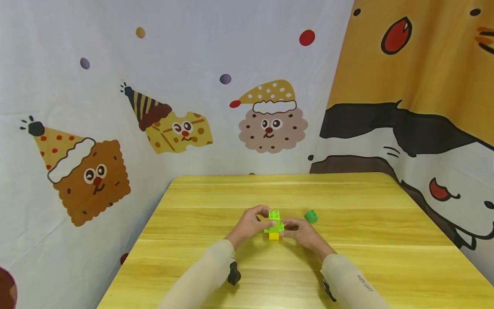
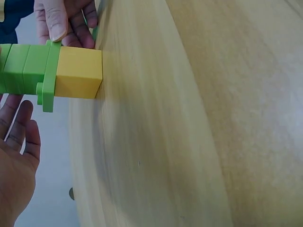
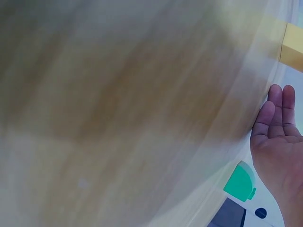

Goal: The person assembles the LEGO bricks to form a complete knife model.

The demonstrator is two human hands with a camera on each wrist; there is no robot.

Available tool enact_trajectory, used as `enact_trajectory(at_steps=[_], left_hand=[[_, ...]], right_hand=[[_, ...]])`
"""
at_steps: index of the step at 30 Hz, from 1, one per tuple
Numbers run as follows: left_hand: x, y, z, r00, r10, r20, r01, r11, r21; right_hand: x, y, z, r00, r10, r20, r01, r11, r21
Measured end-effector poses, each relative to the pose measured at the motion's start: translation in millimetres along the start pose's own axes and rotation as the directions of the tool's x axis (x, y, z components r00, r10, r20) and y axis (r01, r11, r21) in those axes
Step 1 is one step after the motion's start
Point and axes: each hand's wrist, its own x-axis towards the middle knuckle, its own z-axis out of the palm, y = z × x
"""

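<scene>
Desk (image 1: 200, 206): spreads beneath both our hands.
Left hand (image 1: 250, 223): at nine o'clock of the block stack (image 1: 275, 228), thumb in front, fingers behind, gripping it.
Right hand (image 1: 305, 234): at three o'clock, thumb and fingers pinching the edge of the green plate (image 2: 50, 87); lopsided pressure here could pop a joint apart.
Block stack: upright between our hands; we can't tell whether it touches the desk.
Yellow block (image 1: 273, 236): its narrow foot; an off-centre release could topple everything.
Loose green block (image 1: 311, 216): between two and three o'clock; our right knuckles might knock it.
</scene>
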Motion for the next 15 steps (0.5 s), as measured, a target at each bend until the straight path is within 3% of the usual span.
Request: enact_trajectory(at_steps=[8,15], left_hand=[[2.0,-2.1,1.7,1.000,0.000,-0.017,0.000,1.000,0.013],[4.1,-1.8,0.0,0.999,0.036,0.002,-0.036,0.998,0.042]], right_hand=[[3.9,2.7,1.3,1.000,-0.011,-0.015,0.011,1.000,-0.005],[3.3,1.5,1.4,1.000,-0.010,-0.019,0.010,1.000,-0.010]])
